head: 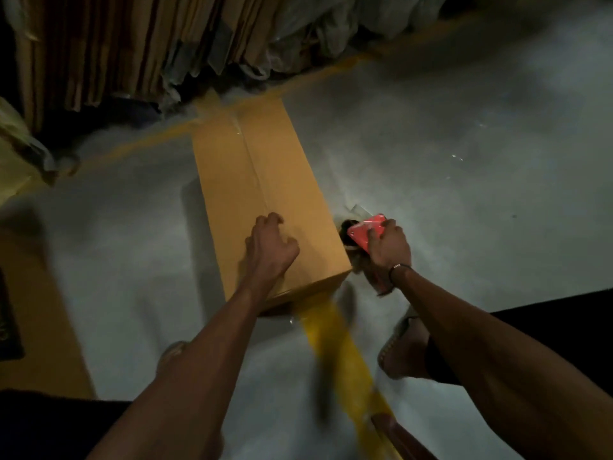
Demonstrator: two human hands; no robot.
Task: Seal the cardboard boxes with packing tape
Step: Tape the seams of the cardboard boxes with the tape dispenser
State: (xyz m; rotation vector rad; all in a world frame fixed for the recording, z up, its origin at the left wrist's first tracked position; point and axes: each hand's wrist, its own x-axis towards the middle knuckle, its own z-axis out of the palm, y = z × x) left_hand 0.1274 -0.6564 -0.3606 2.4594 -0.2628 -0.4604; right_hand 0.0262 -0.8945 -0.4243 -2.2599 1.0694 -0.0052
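Beside the box's near right corner, your right hand (pixel 388 247) is gripping the red tape dispenser (pixel 366 232), while your left hand (pixel 270 247) is resting on the cardboard box (pixel 262 190) with its fingers curled, holding nothing. That box is standing on the floor (pixel 464 161); its centre seam looks already taped. You are best pressing the lid flat and smoothing the tape's end down.
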